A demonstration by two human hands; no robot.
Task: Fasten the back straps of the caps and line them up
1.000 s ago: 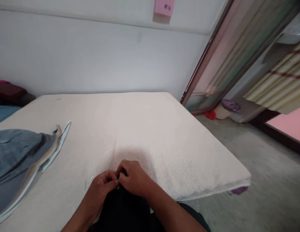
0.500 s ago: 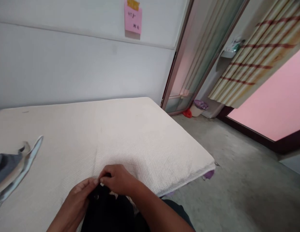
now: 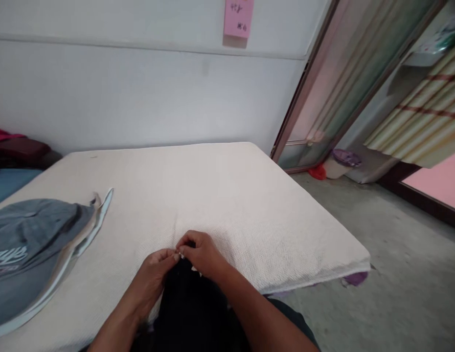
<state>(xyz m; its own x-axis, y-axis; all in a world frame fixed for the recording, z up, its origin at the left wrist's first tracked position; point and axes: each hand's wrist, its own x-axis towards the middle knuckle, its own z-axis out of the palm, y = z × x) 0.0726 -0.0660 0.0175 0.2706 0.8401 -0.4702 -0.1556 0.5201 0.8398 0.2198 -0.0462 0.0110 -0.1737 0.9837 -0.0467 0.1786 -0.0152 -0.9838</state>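
Black fabric [image 3: 194, 308] lies low in the view, in front of my body, and its top edge is between my hands. My left hand [image 3: 156, 274] pinches that edge with thumb and forefinger. Beside it, fingertips nearly touching, my right hand [image 3: 203, 254] is closed on the same edge. A small pale bit shows at the fingertips, too small to name. On the left of the cream padded surface [image 3: 213, 190] rests a grey cap [image 3: 29, 244] with white lettering, next to a pale strip [image 3: 99, 220].
A white wall [image 3: 157, 98] with a pink note [image 3: 238, 18] stands behind the padded surface. At the back right are a glass sliding door, a bin [image 3: 339, 164], a red item [image 3: 317, 172] and a striped curtain [image 3: 425, 117]. Dark red and blue items lie far left.
The view has swung left, so the scene sits further right and the whole cap shows. Both hands still hold the black fabric in much the same pose.
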